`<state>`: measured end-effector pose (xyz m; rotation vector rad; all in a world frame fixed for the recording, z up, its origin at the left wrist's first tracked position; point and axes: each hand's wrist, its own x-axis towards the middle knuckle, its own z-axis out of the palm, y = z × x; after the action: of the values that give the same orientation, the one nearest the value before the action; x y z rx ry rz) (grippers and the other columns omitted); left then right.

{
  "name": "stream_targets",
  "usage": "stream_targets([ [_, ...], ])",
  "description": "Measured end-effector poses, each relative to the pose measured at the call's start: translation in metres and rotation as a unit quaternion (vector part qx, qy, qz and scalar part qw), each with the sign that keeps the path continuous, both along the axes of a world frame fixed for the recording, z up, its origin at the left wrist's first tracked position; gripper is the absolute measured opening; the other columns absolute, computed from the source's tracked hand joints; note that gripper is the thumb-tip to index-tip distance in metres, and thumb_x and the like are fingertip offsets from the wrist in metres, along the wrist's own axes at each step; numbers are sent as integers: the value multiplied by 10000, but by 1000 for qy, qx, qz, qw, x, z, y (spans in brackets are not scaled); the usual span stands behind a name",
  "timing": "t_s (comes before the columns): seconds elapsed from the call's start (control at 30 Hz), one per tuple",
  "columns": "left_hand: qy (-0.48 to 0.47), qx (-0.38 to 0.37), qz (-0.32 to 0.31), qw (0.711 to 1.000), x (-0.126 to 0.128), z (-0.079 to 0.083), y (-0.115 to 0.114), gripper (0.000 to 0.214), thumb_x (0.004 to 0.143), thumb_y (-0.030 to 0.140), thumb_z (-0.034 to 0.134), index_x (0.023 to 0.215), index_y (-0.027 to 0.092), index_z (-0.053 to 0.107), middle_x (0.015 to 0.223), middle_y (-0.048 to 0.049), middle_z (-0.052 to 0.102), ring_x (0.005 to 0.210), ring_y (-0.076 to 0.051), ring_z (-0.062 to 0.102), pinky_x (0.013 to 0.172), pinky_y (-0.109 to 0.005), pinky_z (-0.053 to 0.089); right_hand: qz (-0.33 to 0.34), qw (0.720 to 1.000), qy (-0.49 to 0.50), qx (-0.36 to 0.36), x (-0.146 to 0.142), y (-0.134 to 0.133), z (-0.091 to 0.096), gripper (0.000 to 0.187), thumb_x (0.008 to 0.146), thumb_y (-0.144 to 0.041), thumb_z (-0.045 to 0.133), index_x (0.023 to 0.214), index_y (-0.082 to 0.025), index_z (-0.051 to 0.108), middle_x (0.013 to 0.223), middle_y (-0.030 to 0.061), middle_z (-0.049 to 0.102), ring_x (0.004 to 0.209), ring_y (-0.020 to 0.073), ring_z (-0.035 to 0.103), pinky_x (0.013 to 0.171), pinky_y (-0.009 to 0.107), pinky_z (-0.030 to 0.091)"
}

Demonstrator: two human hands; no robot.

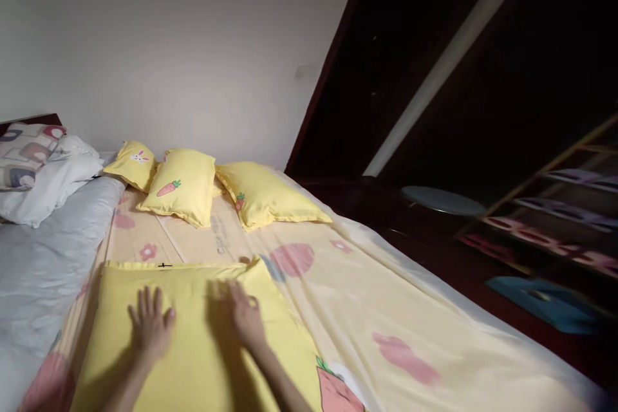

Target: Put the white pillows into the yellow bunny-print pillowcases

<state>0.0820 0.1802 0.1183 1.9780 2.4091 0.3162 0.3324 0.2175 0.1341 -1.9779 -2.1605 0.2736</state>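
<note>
A large yellow pillowcase (193,335) with a carrot print at its lower right lies spread on the bed in front of me. Whether anything fills it, I cannot tell. My left hand (151,324) rests palm down on its left part, fingers spread. Over the right part is my right hand (244,313), fingers stretched forward and slightly blurred, with a shadow beside it. Neither hand holds anything. The far edge of the pillowcase has a small black mark, and its far right corner is rumpled. Beneath it runs a cream bed sheet (347,309) with pink prints.
Farther up the bed lie a small yellow pillow (132,165), a carrot-print pillow (181,196) and another yellow pillow (270,193). White bedding (48,270) and a patterned cushion (29,151) are at left. A shoe rack (560,212) and a blue object (545,302) stand beyond the right edge.
</note>
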Motion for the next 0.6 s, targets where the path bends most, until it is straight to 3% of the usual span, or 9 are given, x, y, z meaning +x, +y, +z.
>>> stream_targets([
  [0.1, -18, 43, -123, 991, 33, -5, -16, 587, 935, 256, 300, 1516, 284, 226, 1595, -64, 277, 1497, -292, 205, 1200, -626, 59, 177, 978, 59, 88, -64, -29, -5, 507, 975, -351, 341, 1466, -252, 420, 1535, 93, 401, 1438, 276, 333, 1152, 528, 278],
  [0.17, -27, 37, -176, 983, 14, -8, -36, 574, 950, 277, 283, 1512, 349, 192, 1590, 0, 299, 1486, -244, 251, 1224, -557, 123, 179, 976, 72, 98, -65, -40, -8, 534, 974, -409, 344, 1475, -237, 408, 1536, 93, 392, 1438, 289, 331, 1161, 555, 257],
  [0.2, -27, 28, -190, 981, -6, -10, -49, 561, 958, 331, 289, 1508, 382, 192, 1592, 27, 295, 1481, -228, 266, 1225, -525, 164, 140, 983, 70, 92, -50, -44, -9, 562, 970, -445, 334, 1480, -218, 400, 1540, 100, 383, 1442, 294, 321, 1167, 566, 240],
  [0.23, -22, 24, -164, 986, -30, -15, -63, 561, 953, 394, 313, 1503, 410, 203, 1597, 43, 278, 1483, -237, 262, 1220, -528, 180, 87, 991, 64, 81, -27, -46, -11, 598, 961, -484, 323, 1482, -200, 396, 1543, 108, 377, 1448, 300, 307, 1172, 577, 219],
  [0.3, -11, 43, -54, 998, -77, -32, -91, 601, 926, 474, 352, 1504, 427, 195, 1605, 49, 255, 1488, -264, 243, 1204, -552, 211, -41, 995, 56, 65, 33, -53, -22, 683, 937, -550, 281, 1496, -167, 367, 1565, 124, 331, 1465, 318, 256, 1170, 601, 197],
  [0.37, -9, 91, 54, 994, -105, -54, -112, 679, 904, 505, 352, 1522, 413, 84, 1619, 52, 226, 1499, -259, 203, 1176, -534, 291, -86, 992, 77, 44, 92, -66, -46, 750, 898, -615, 261, 1522, -203, 315, 1585, 76, 305, 1483, 294, 205, 1181, 564, 215],
  [0.47, -18, 126, 113, 985, -108, -77, -124, 727, 902, 508, 301, 1544, 312, 21, 1632, -31, 201, 1498, -289, 202, 1142, -532, 346, -171, 975, 138, 14, 143, -92, -90, 841, 854, -654, 217, 1535, -164, 272, 1561, 99, 357, 1468, 274, 257, 1176, 509, 274],
  [0.53, -38, 123, 114, 985, -100, -76, -124, 717, 915, 494, 272, 1554, 271, 37, 1633, -74, 196, 1489, -300, 234, 1115, -533, 376, -195, 967, 163, 2, 154, -105, -108, 816, 857, -637, 183, 1536, -193, 266, 1535, 93, 405, 1450, 284, 304, 1154, 549, 294],
  [0.6, -74, 113, 94, 986, -102, -66, -125, 693, 922, 467, 283, 1556, 289, 70, 1626, -57, 235, 1483, -270, 260, 1118, -494, 388, -192, 967, 166, -11, 155, -111, -110, 768, 866, -607, 166, 1530, -237, 276, 1517, 75, 436, 1437, 294, 332, 1124, 604, 298],
])
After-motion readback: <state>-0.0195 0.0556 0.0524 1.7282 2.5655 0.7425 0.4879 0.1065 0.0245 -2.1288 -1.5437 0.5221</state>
